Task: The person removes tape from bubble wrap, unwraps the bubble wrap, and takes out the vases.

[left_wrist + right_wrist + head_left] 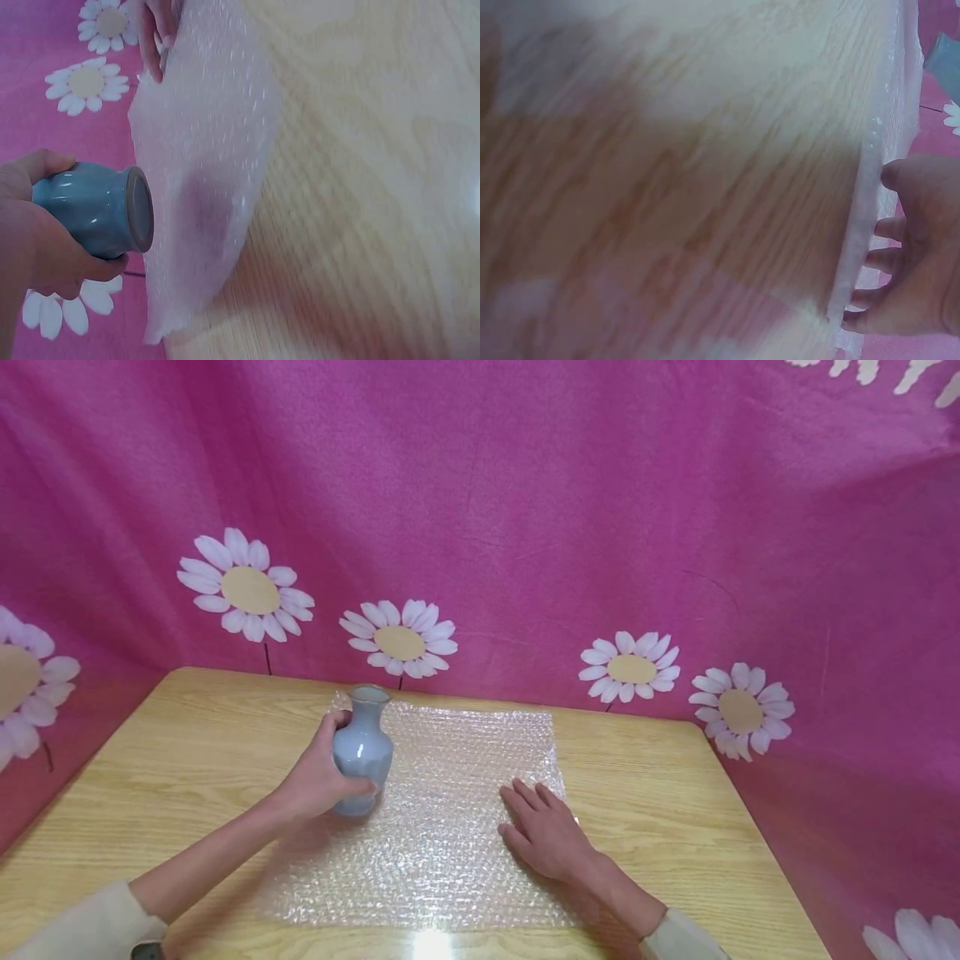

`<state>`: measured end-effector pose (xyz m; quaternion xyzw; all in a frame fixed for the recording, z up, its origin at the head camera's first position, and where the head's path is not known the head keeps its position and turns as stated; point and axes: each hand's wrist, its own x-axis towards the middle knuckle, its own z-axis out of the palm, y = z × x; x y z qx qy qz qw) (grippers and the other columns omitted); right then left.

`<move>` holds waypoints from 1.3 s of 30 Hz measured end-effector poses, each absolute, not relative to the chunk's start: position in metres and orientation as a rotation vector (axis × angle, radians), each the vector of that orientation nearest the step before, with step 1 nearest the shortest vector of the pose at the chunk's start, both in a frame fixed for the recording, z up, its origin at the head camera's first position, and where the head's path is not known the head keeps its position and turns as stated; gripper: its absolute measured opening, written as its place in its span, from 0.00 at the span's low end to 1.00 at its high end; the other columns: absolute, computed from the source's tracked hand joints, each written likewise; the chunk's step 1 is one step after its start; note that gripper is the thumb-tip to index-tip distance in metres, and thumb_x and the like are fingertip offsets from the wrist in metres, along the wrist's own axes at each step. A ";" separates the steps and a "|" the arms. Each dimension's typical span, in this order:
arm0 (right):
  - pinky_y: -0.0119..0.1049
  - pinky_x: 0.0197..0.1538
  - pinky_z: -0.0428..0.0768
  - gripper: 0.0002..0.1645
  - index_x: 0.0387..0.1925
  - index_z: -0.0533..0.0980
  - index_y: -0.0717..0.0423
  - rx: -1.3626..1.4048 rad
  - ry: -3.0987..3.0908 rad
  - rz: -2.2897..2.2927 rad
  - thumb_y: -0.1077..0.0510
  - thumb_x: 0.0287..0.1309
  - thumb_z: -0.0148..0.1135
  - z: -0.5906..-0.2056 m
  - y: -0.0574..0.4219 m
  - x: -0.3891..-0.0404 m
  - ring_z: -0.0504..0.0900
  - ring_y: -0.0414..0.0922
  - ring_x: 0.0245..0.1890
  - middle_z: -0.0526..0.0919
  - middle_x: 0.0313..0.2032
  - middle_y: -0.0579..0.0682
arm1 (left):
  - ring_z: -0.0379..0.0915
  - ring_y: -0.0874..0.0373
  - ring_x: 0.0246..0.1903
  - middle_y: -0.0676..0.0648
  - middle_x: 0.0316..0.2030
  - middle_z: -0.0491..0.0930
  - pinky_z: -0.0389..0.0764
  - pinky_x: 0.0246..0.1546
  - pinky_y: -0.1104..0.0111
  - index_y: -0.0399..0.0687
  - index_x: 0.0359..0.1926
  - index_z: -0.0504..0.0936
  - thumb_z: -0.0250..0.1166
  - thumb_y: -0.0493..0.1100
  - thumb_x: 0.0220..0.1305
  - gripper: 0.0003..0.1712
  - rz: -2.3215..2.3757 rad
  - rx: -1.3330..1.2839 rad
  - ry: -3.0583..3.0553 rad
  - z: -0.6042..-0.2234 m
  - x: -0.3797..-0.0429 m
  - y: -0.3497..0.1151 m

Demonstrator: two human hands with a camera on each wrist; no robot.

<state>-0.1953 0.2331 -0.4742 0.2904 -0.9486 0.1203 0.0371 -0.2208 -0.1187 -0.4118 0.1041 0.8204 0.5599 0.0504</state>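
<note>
A glossy blue-grey vase with a narrow neck and flared rim is upright in my left hand, whose fingers and thumb grip its body. In the left wrist view, the base of the vase shows clear above the sheet, with a shadow beneath. A sheet of clear bubble wrap lies spread over the table. My right hand rests on its right part, fingers spread. From the right wrist, the right hand's fingertips touch the bubble wrap close to its edge.
The wooden table extends on both sides of the sheet. Behind it and along its sides hangs a magenta cloth printed with white daisies. A dark watch sits at the left sleeve's cuff.
</note>
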 end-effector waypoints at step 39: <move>0.56 0.72 0.56 0.34 0.68 0.66 0.68 0.904 -2.921 0.378 0.52 0.70 0.55 -0.473 0.236 -0.196 0.64 0.60 0.69 0.67 0.68 0.67 | 0.56 0.30 0.63 0.27 0.67 0.53 0.61 0.62 0.36 0.34 0.76 0.41 0.74 0.33 0.52 0.61 1.708 0.034 2.788 -0.424 -0.262 -0.179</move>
